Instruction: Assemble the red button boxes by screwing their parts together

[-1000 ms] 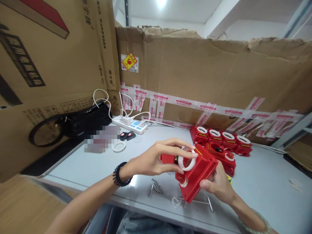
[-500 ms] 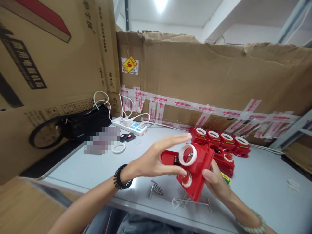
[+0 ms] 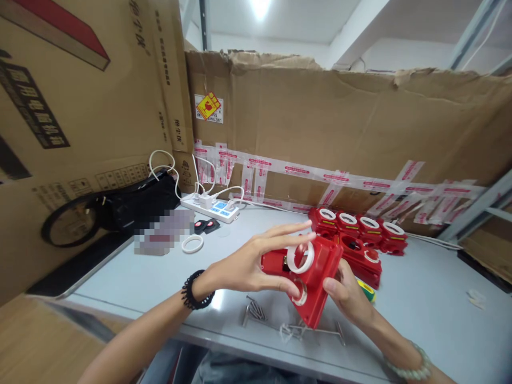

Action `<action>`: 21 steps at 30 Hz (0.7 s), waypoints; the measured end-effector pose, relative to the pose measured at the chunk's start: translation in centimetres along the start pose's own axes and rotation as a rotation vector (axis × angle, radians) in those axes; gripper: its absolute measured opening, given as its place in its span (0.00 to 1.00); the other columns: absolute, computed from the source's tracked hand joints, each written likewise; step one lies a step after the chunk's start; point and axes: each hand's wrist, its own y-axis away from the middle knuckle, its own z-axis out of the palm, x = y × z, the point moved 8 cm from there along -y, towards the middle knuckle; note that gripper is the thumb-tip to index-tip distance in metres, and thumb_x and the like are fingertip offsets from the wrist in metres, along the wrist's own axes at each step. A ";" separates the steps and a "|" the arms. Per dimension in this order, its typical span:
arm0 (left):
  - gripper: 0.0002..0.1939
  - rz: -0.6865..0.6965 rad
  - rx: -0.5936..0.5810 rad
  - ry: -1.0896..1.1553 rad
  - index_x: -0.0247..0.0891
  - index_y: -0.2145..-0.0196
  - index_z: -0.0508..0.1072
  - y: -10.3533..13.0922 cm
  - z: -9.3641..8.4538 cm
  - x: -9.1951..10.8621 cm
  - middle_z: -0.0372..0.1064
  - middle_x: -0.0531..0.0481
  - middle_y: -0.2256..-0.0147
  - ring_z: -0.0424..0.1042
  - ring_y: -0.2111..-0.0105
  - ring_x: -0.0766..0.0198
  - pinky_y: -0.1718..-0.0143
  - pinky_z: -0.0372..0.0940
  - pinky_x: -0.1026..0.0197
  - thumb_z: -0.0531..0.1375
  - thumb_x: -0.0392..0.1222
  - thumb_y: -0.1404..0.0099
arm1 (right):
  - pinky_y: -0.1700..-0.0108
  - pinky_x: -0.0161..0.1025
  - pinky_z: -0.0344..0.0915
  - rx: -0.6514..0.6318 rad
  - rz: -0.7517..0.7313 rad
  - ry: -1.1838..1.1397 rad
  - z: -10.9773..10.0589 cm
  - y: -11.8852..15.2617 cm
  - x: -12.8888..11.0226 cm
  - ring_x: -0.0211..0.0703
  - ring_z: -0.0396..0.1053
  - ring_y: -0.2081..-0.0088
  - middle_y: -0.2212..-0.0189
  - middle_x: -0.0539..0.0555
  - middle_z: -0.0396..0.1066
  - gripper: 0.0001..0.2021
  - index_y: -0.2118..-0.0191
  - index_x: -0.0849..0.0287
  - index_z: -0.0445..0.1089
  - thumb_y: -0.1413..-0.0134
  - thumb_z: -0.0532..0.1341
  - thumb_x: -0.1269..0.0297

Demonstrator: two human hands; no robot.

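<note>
Above the table's front half, a red plastic housing [image 3: 320, 280] is tilted between my hands. It has a white ring [image 3: 301, 258] on its upper opening and a smaller whitish ring around the lower one. My left hand [image 3: 250, 261] spans its face, thumb at the lower opening and fingertips by the top of the white ring. My right hand [image 3: 350, 293] grips the opposite edge, thumb in front, its other fingers mostly hidden behind. Another red part [image 3: 272, 260] shows behind my left hand, with a brass-coloured piece beside it; whether it joins the housing I cannot tell.
Several red housings with white rings [image 3: 370, 224] stand at the back right. Screws [image 3: 257, 310] and T-handled metal tools [image 3: 340, 333] lie near the front edge. A loose white ring [image 3: 192, 244], a power strip [image 3: 212, 207] and a black bag [image 3: 138, 202] are left. Cardboard [image 3: 296, 128] walls the back.
The housing and both hands have shifted slightly left, and the housing has turned a little. My left fingers have come down closer over the white ring.
</note>
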 end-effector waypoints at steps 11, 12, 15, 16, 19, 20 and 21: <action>0.23 0.074 0.006 -0.073 0.47 0.46 0.66 0.1 0.0 -0.1 0.62 0.46 0.45 0.57 0.42 0.57 0.41 0.53 0.49 0.60 0.36 0.38 | 0.60 0.42 0.71 0.028 -0.012 0.138 0.0 -0.5 -0.9 0.48 0.73 0.63 0.64 0.58 0.75 0.23 0.59 0.59 0.69 0.58 0.64 0.47; 0.25 0.067 0.012 -0.074 0.47 0.45 0.64 0.1 0.0 -0.2 0.60 0.46 0.43 0.55 0.41 0.56 0.41 0.52 0.48 0.62 0.38 0.40 | 0.59 0.43 0.71 0.035 -0.016 0.134 -0.1 -0.5 -0.9 0.48 0.73 0.63 0.63 0.58 0.75 0.23 0.58 0.59 0.69 0.58 0.64 0.48; 0.31 -0.061 0.106 -0.048 0.46 0.43 0.61 0.0 -0.4 -1.3 0.60 0.44 0.43 0.60 0.44 0.55 0.45 0.58 0.50 0.65 0.44 0.43 | 0.56 0.44 0.70 0.064 -0.014 0.124 -0.5 -0.3 -0.7 0.49 0.73 0.60 0.61 0.57 0.75 0.23 0.57 0.58 0.68 0.59 0.66 0.52; 0.30 -0.099 0.135 -0.046 0.45 0.44 0.62 0.1 -0.5 -1.6 0.62 0.44 0.45 0.62 0.46 0.56 0.47 0.61 0.51 0.64 0.45 0.43 | 0.56 0.45 0.70 0.078 -0.008 0.129 -0.6 -0.2 -0.6 0.49 0.73 0.59 0.60 0.57 0.74 0.23 0.56 0.57 0.68 0.59 0.67 0.54; 0.24 -0.057 0.100 -0.077 0.44 0.46 0.65 0.1 -0.2 -1.3 0.65 0.44 0.48 0.65 0.49 0.58 0.47 0.61 0.52 0.62 0.43 0.40 | 0.55 0.46 0.70 0.095 0.007 0.149 -0.7 -0.1 -0.5 0.51 0.72 0.57 0.59 0.57 0.74 0.22 0.57 0.58 0.69 0.60 0.68 0.55; 0.24 -0.007 0.064 -0.093 0.44 0.45 0.64 0.1 0.0 -0.9 0.64 0.44 0.48 0.64 0.48 0.58 0.46 0.60 0.51 0.61 0.41 0.39 | 0.55 0.46 0.70 0.093 0.003 0.150 -0.7 -0.1 -0.5 0.51 0.72 0.58 0.59 0.58 0.74 0.22 0.57 0.58 0.69 0.60 0.67 0.55; 0.24 0.046 0.033 -0.110 0.46 0.44 0.63 0.1 0.1 -0.5 0.63 0.45 0.46 0.63 0.47 0.58 0.45 0.59 0.51 0.60 0.38 0.38 | 0.55 0.46 0.70 0.090 -0.006 0.146 -0.6 -0.2 -0.6 0.51 0.72 0.58 0.60 0.58 0.74 0.22 0.57 0.59 0.69 0.59 0.67 0.54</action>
